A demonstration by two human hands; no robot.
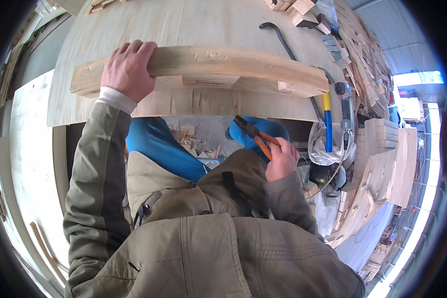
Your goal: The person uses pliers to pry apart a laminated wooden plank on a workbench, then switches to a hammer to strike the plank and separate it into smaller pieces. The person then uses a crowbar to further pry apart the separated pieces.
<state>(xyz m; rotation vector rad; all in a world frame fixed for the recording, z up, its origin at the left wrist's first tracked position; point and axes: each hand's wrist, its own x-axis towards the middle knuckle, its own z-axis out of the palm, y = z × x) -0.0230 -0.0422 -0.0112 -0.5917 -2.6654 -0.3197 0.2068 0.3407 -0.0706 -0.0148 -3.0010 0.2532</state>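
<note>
A long wooden beam [223, 58] lies across the plywood worktop [184, 25], with shorter wood blocks [211, 81] along its near underside. Around the beam's left part, my left hand [129, 70] is closed over the top. My right hand [282, 160] grips dark-headed pliers with orange handles [257, 135], held over my right knee and below the worktop's near edge. The head of the pliers points up and left, apart from the beam. Their jaws are too small to read. Behind the beam a black bent pry bar [281, 39] rests on the worktop, partly hidden.
By the worktop's right edge are a tool with a blue and yellow handle [328, 124] and a grey and red power tool [346, 107]. Stacked wood strips [370, 74] line the right side. Wood scraps [188, 134] litter the floor between my legs.
</note>
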